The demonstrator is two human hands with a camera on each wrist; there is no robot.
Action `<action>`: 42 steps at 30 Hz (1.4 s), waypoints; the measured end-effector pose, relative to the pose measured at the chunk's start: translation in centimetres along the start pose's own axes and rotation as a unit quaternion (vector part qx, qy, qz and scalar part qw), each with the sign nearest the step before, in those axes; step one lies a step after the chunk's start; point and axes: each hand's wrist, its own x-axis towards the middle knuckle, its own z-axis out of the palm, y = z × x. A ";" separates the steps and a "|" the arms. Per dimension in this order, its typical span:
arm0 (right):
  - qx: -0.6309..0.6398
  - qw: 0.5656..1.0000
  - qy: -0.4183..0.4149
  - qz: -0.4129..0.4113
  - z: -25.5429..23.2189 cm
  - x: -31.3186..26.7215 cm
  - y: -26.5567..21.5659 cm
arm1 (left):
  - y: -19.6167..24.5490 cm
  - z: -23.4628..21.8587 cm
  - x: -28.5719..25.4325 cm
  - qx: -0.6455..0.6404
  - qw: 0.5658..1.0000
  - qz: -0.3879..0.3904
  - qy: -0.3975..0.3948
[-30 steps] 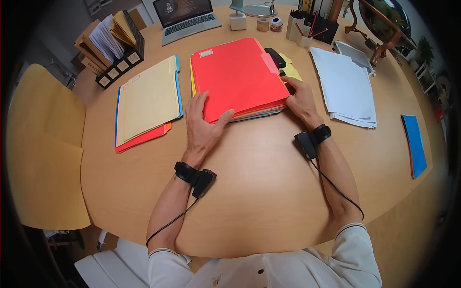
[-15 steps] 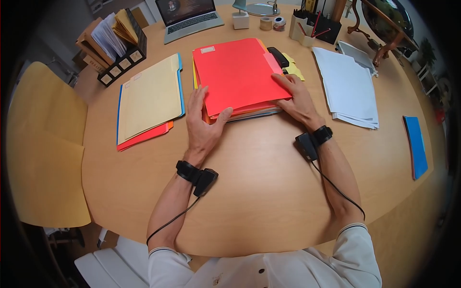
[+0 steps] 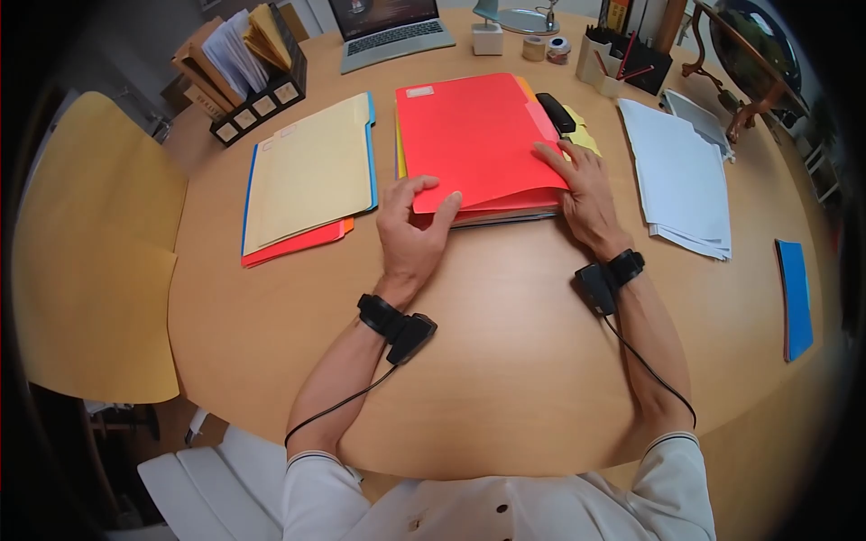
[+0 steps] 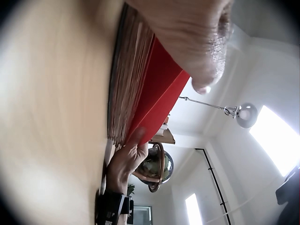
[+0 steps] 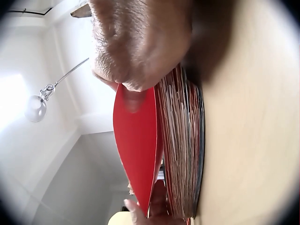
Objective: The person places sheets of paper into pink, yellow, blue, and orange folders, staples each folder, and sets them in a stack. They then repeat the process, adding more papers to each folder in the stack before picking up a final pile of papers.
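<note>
A red folder [image 3: 478, 135] lies on top of a thick stack of folders [image 3: 514, 217], its near edge bowed up off the sheets below. At the near left corner my left hand [image 3: 410, 239] pinches the red folder, fingers bent over it and thumb by the front edge. My right hand [image 3: 591, 198] grips the near right corner, fingers over the top. The right wrist view shows the red folder [image 5: 138, 136] bulging away from the stack [image 5: 180, 140], with the left hand [image 5: 157, 213] at its far end. In the left wrist view the right hand [image 4: 124, 164] touches the red folder [image 4: 157, 93].
Cream and blue folders [image 3: 311, 171] lie at the left, white papers [image 3: 681, 176] at the right, blue folder [image 3: 794, 298] at the far right. Behind stand a file holder [image 3: 262, 108], a laptop [image 3: 397, 41], a black stapler [image 3: 555, 113], a pen holder [image 3: 600, 68] and a globe [image 3: 753, 50].
The left fingers have shifted from the stack's left side onto the red folder's near corner. Its near edge has bowed upward. The right hand has moved slightly at the right corner. The head view has shifted.
</note>
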 end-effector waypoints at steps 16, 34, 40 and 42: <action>0.082 0.992 0.006 0.100 0.5 0.0 0.6 | -6.0 -6.3 3.9 0.086 0.952 0.009 0.292; 0.114 0.988 0.026 0.102 0.9 -0.2 1.3 | -11.5 -16.6 4.1 0.403 0.758 -0.207 0.469; 0.271 0.942 0.049 0.190 1.5 -0.5 2.9 | -7.0 -11.7 4.6 0.306 0.886 0.025 0.348; 0.318 0.921 0.035 0.224 1.0 -0.5 3.0 | -5.4 -9.1 4.3 0.250 0.937 0.021 0.242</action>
